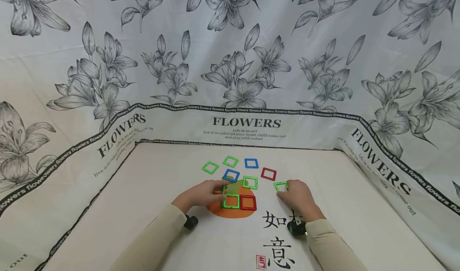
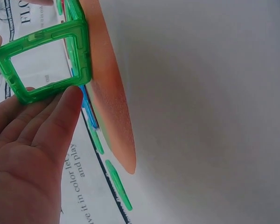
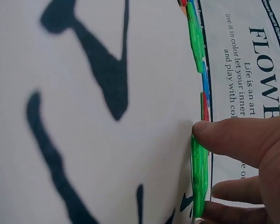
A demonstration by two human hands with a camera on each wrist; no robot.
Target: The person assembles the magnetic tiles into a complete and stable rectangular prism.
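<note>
My left hand grips a green square frame between thumb and fingers; it stands upright at the left edge of a flat green frame. A flat red frame lies against that one's right side, both over a printed orange shape. On the right, my right hand pinches another green frame low at the table, thumb on the near side and fingers at the far side.
Beyond the hands lie loose frames: blue, green, red, another blue and two more green. Black characters are printed on the near tabletop. A flowered cloth surrounds the table.
</note>
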